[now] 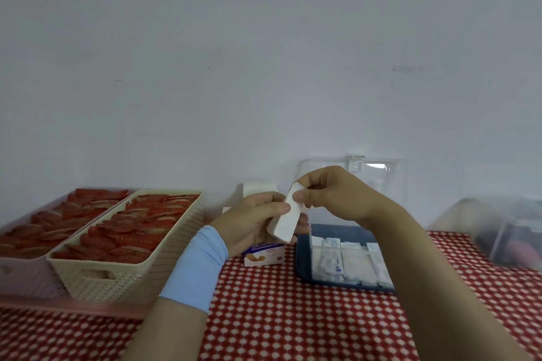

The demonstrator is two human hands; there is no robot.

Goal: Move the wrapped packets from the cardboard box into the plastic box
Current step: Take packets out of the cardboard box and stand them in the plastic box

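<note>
Both hands pinch a white stack of packets (289, 218) above the table: left hand (258, 220) cradling its bottom, right hand (328, 190) nipping the top. It looks light and papery, best gripped across the flat sides. The plastic box (305, 267) sits just below.

At the right edge of the frame we see a clear container (510, 231) cut off and too blurred to tell its contents, and at lower left the pink tray (26, 269) runs out of view. The small printed box (264, 255) at centre sits half hidden behind the left hand (258, 221), its smaller lettering unreadable. Our right forearm covers part of the plastic box (346, 258), whose packets blur together.
</note>
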